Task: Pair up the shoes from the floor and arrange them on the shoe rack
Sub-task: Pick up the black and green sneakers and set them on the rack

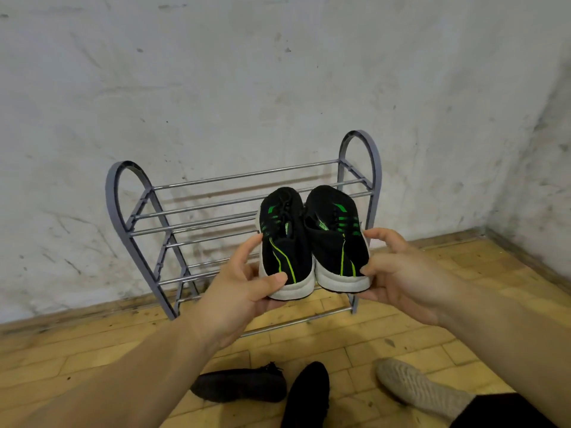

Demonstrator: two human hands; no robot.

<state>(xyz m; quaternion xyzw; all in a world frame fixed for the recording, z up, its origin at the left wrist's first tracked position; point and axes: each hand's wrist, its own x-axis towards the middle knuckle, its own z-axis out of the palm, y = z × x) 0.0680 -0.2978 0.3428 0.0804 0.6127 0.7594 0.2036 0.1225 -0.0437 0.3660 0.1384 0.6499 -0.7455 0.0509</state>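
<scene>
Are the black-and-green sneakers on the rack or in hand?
In hand: the left hand and right hand grip the sneakers by the heels before the rack.

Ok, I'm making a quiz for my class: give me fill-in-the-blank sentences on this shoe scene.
1. The left hand and right hand hold black sneakers with ____ stripes.
2. Beside the beige shoe, ____ black shoes lie on the floor.
3. The shoe rack stands against the ____.
Missing: green; two; wall.
</scene>
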